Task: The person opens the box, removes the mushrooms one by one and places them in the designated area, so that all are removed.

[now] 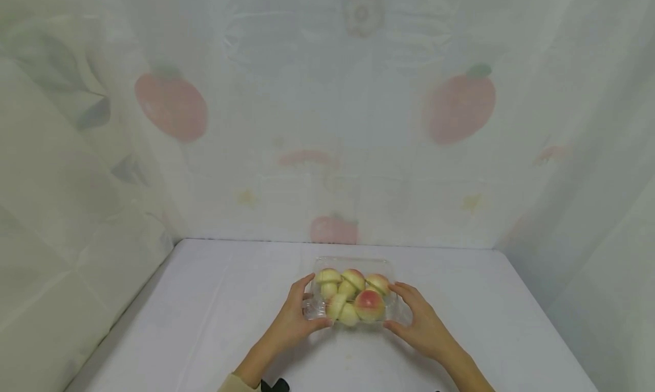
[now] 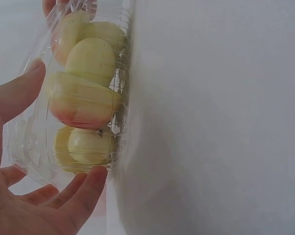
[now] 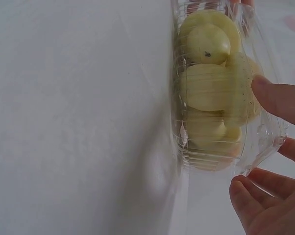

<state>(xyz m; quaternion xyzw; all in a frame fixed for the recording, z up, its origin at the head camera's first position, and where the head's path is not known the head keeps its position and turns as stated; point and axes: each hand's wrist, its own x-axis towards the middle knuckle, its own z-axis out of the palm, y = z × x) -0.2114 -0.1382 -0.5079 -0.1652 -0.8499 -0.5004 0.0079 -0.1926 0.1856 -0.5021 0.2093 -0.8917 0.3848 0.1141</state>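
A clear plastic clamshell box (image 1: 353,262) sits at the middle of the white table, held between both hands. Inside lie several round fruits (image 1: 369,305), pale yellow-green with a red blush; their exact kind is not plain. The left hand (image 1: 295,315) grips the box's left end, thumb at the near edge and fingers round the side. At the opposite end the right hand (image 1: 421,324) grips it the same way. In the left wrist view, fingertips (image 2: 96,176) touch the ribbed wall. The right thumb (image 3: 277,98) presses the lid's edge. Whether the box touches the table cannot be told.
White cloth covers the table (image 1: 230,301). Behind it hangs a pale curtain (image 1: 317,107) printed with red fruit shapes, and similar sheets close off the left and right sides. A small black object (image 1: 275,385) shows beside the left sleeve.
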